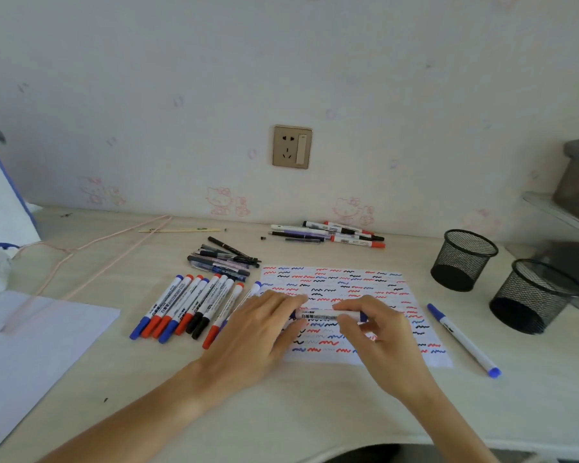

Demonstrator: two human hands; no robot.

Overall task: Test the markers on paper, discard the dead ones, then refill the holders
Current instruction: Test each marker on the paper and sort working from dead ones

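— Where is the marker being tested?

— A white whiteboard marker lies crosswise over the test paper, held at both ends. The left hand has its grip clamped on the marker's left end; the right hand pinches the right end, thumb beneath and fingers curled on top.

— And the paper?

— Flat on the surface, covered in red, blue and black squiggles.

— The other markers?

— A row of capped markers lies just left of the paper, dark pens piled behind it. Another cluster sits near the wall. One blue marker lies alone just right of the paper.

— The holders?

— Two black mesh holders stand upright at the right, near each other. A blank sheet lies far left.
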